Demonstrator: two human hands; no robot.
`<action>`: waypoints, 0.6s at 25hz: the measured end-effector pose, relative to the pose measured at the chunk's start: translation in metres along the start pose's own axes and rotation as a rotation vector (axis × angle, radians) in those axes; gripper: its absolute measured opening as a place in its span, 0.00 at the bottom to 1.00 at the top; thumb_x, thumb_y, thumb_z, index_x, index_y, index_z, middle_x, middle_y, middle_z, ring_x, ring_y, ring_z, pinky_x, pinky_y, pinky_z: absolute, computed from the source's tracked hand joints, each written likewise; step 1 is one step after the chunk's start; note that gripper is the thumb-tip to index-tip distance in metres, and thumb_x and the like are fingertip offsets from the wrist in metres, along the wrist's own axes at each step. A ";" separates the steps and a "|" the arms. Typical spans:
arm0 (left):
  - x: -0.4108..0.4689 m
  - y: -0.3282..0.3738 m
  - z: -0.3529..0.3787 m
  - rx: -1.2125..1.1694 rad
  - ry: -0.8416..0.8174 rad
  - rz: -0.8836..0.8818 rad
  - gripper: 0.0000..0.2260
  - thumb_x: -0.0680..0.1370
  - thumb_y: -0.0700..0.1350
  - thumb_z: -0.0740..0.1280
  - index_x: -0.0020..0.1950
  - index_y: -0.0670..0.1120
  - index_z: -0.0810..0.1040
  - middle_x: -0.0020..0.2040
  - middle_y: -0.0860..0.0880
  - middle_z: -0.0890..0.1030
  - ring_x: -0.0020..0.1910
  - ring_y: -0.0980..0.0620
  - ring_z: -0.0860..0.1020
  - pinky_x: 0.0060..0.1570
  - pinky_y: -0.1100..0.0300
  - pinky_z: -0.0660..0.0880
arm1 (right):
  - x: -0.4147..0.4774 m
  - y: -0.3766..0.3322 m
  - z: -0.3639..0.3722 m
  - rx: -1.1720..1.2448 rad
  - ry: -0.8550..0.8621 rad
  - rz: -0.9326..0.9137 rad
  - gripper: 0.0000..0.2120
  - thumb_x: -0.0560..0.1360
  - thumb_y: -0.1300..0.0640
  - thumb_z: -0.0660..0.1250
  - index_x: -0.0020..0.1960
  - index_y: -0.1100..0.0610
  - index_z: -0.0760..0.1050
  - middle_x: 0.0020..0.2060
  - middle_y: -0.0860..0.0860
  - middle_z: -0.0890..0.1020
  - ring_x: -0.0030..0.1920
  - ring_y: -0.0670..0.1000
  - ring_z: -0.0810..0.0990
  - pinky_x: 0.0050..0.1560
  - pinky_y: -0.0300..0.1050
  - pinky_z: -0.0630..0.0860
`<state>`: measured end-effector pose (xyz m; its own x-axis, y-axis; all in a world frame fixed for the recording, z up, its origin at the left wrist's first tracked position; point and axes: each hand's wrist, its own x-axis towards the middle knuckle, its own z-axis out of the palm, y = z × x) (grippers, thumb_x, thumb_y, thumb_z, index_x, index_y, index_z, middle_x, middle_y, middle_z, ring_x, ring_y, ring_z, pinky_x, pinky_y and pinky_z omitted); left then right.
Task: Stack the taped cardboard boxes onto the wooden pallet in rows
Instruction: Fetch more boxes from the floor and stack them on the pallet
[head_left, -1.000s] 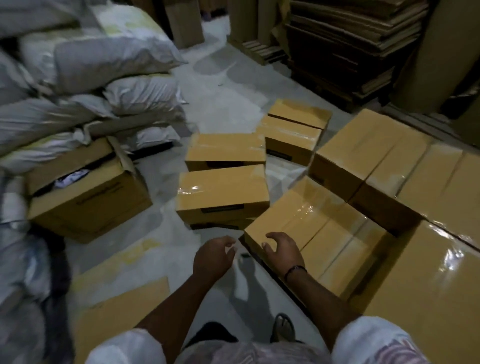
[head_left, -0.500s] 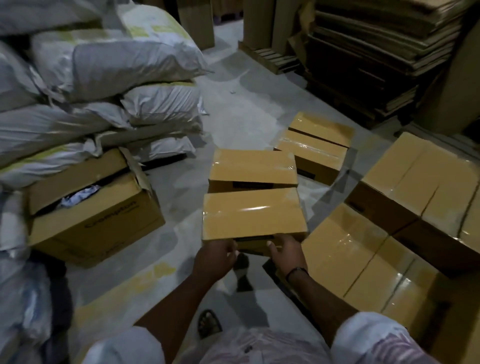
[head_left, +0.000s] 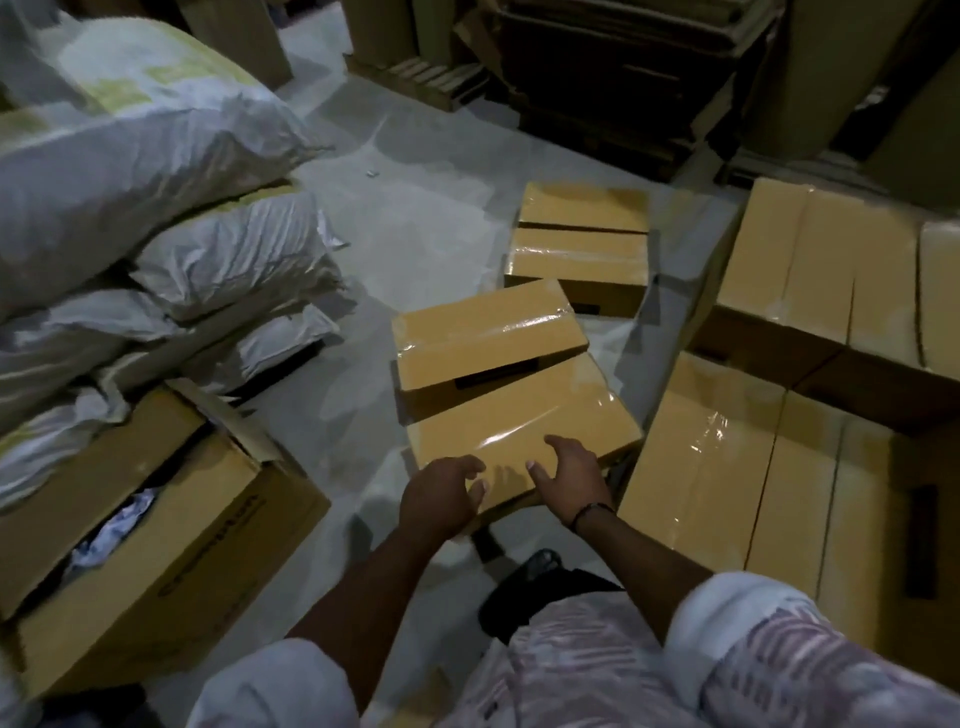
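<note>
While the box (head_left: 519, 421) sits on the floor (head_left: 415, 234), just beside the stacked row (head_left: 727, 467) on its right, my left hand (head_left: 441, 501) curls round its near corner and my right hand (head_left: 569, 475) lies spread, gripping nothing, on the taped top. The next box (head_left: 488, 332) seems to overlap its far edge (a snag risk), so I'd slide it toward me, then grip under both sides.
</note>
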<state>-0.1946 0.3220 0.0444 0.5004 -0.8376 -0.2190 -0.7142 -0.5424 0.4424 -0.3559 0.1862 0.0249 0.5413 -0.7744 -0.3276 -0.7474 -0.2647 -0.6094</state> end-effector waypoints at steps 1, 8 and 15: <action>0.011 -0.007 -0.002 -0.006 -0.026 -0.010 0.13 0.79 0.55 0.69 0.63 0.56 0.81 0.57 0.57 0.84 0.57 0.55 0.80 0.55 0.56 0.78 | 0.011 0.000 0.005 0.004 -0.001 0.037 0.27 0.80 0.46 0.66 0.75 0.55 0.68 0.71 0.55 0.73 0.70 0.59 0.69 0.69 0.52 0.69; 0.085 -0.055 -0.040 0.075 -0.178 0.013 0.14 0.81 0.56 0.67 0.65 0.55 0.81 0.57 0.56 0.84 0.51 0.58 0.80 0.48 0.60 0.76 | 0.102 -0.032 0.038 0.079 -0.059 0.271 0.27 0.80 0.45 0.63 0.76 0.54 0.66 0.71 0.57 0.71 0.70 0.62 0.68 0.67 0.56 0.71; 0.209 -0.058 -0.061 0.265 -0.403 0.303 0.15 0.82 0.54 0.67 0.66 0.52 0.80 0.58 0.54 0.84 0.54 0.54 0.81 0.52 0.57 0.78 | 0.136 -0.019 0.050 0.179 0.071 0.492 0.27 0.80 0.47 0.64 0.76 0.56 0.66 0.72 0.58 0.68 0.69 0.63 0.68 0.68 0.57 0.70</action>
<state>-0.0190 0.1824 0.0260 0.0653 -0.8887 -0.4537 -0.9212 -0.2285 0.3150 -0.2490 0.1146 -0.0441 0.1108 -0.8208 -0.5604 -0.8261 0.2375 -0.5111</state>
